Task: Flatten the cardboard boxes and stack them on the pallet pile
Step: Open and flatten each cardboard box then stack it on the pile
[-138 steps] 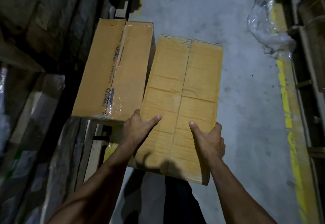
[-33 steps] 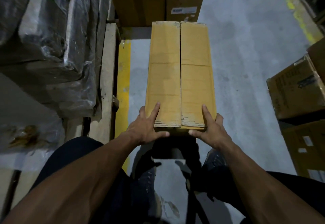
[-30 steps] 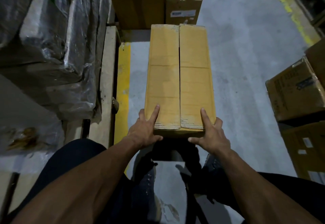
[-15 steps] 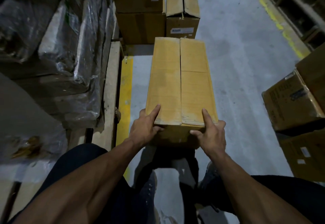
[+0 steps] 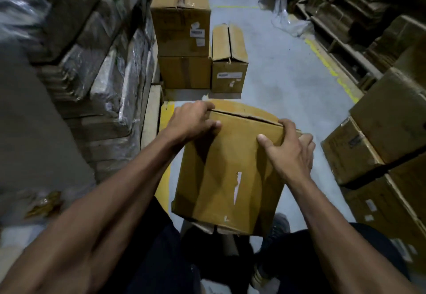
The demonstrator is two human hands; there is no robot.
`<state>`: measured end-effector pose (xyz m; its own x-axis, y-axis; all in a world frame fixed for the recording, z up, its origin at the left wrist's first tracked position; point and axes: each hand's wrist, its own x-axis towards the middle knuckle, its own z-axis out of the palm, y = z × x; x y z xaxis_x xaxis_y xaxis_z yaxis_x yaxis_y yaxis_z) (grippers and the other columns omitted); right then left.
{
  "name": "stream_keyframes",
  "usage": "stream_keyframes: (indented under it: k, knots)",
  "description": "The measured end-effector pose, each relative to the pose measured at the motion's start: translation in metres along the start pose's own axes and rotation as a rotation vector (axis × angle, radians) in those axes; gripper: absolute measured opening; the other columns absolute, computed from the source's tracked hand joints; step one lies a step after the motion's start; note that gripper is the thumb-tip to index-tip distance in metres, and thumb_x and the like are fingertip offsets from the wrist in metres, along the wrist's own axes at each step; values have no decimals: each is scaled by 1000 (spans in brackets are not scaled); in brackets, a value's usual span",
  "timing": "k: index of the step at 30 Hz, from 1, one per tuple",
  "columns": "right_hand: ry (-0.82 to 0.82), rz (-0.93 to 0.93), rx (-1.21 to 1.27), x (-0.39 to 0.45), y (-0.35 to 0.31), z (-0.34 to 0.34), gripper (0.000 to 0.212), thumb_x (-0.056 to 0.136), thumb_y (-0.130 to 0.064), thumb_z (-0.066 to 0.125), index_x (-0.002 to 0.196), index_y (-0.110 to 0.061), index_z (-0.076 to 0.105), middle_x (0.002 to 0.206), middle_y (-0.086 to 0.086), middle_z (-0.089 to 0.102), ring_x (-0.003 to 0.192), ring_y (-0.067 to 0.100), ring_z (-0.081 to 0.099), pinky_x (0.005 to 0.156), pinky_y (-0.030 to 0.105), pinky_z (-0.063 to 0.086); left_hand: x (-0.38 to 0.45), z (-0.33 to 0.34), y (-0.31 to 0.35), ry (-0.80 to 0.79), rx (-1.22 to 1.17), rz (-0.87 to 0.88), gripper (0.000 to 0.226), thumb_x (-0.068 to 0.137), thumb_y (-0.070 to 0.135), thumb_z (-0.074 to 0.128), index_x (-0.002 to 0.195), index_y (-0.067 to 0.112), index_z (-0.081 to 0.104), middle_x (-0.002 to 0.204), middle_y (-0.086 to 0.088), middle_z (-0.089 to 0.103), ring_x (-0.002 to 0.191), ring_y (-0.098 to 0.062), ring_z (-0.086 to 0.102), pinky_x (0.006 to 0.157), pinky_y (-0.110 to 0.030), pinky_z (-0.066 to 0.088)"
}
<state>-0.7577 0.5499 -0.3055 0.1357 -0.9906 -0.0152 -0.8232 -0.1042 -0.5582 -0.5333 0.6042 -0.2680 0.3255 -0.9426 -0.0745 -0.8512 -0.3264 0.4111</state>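
Cardboard box [image 5: 230, 173] tipped toward viewer | left hand [image 5: 191, 120] curls over its 11 o'clock corner | right hand [image 5: 288, 153] clamps its 1 o'clock corner, fingers wrapped.

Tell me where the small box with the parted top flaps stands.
In the head view, the small box stands on the floor up the aisle, right beside the two stacked boxes.

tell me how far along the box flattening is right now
Done: nothing visibly flattened by this person here. In hand: both hands, left hand and right hand, grip the top edge of a still box-shaped cardboard box, upright on the floor. Left: collapse it and stack it; an open-flapped small box and two stacked boxes stand behind.
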Motion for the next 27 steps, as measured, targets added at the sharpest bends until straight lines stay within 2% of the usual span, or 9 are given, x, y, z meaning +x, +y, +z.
stream_keyframes:
  k: [4,8,13,16,20,22,24,26,27]
  knots:
    - [-38,-40,-28,22,-18,-32,64,87,-67,56,142,-39,37,135,15,40,130,37,36,104,48,36,10,-35,18,-13,-41,-37,62,90,48,66,140,16,52,136,-12,60,125,-30,54,105,-42,42]
    - [-137,-40,-54,49,-28,-37,69,88,-70,52,147,-39,32,141,17,39,133,39,35,104,52,37,25,-37,19,-25,-5,-77,57,92,51,61,135,14,53,131,-11,61,118,-29,57,98,-40,44]
    - [-125,-22,-27,57,-26,-16,72,96,-69,35,156,-44,4,154,18,24,139,41,28,109,54,31,29,-7,6,4,-98,-62,77,95,49,58,155,28,16,153,-15,37,132,-36,45,105,-47,40]
    - [-154,-54,25,50,-15,-14,74,97,-65,41,157,-44,3,161,9,10,143,41,27,110,56,34,16,8,-11,-44,-126,-15,74,95,52,55,154,39,12,156,-15,26,128,-38,47,104,-46,44]
    - [-258,-75,-81,26,10,-16,82,90,-62,58,154,-46,9,159,5,17,135,37,40,103,54,43,-8,19,-26,-76,35,1,74,94,59,51,154,41,12,145,-13,39,117,-31,56,94,-40,47]
    - [-394,-70,-69,13,25,-18,96,82,-59,70,153,-48,6,158,2,15,136,34,38,105,52,43,-22,21,-31,-202,25,18,85,90,62,56,157,37,10,157,-14,25,135,-32,43,104,-38,40]
    - [-540,-65,27,4,36,-22,113,76,-52,81,156,-46,1,157,1,11,139,32,32,111,46,37,-35,24,-39,-405,-32,23,110,78,66,67,157,39,-5,165,-12,-6,151,-30,16,116,-37,26]
    - [-670,-69,99,0,43,-25,125,71,-43,88,156,-45,-3,158,-2,4,144,31,22,116,41,29,-43,30,-46,-549,-80,14,130,69,62,79,150,47,-22,161,-11,-28,153,-31,-3,119,-39,18]
    - [-707,-72,120,1,45,-24,128,69,-38,90,156,-46,-4,158,-4,0,146,32,17,118,41,26,-44,34,-49,-562,-93,11,135,67,58,83,147,50,-25,159,-11,-32,152,-32,-3,119,-40,20]
